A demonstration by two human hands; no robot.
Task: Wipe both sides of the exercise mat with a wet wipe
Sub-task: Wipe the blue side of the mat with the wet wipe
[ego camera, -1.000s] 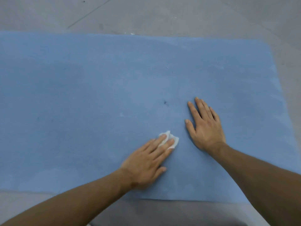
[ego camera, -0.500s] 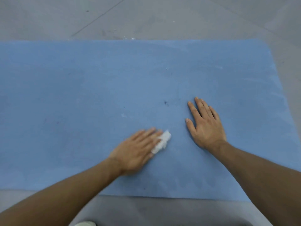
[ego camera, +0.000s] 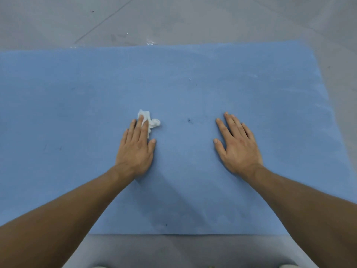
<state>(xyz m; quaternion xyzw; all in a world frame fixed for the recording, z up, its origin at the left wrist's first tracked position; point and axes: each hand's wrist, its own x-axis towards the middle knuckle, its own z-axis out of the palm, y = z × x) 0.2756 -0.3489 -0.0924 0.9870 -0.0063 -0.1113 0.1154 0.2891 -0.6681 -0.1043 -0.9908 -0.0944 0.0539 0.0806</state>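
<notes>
The blue exercise mat [ego camera: 77,97] lies flat on a grey floor [ego camera: 193,18], filling most of the view; its far edge, near edge and right end show, while its left side runs out of view. A crumpled white wet wipe [ego camera: 152,121] sits on the mat a little left of centre, pinned under the fingertips of the left hand [ego camera: 136,149]. That hand is spread flat, palm down, its fingers straight and close together on top of the wipe, with part of the wipe sticking out past them to the front and right. The right hand [ego camera: 238,147] rests palm down on the bare mat well apart from the left, fingers straight and slightly fanned, holding nothing. A small dark speck [ego camera: 189,120] marks the mat between the two hands. A thin seam line [ego camera: 108,20] crosses the floor beyond the mat.
</notes>
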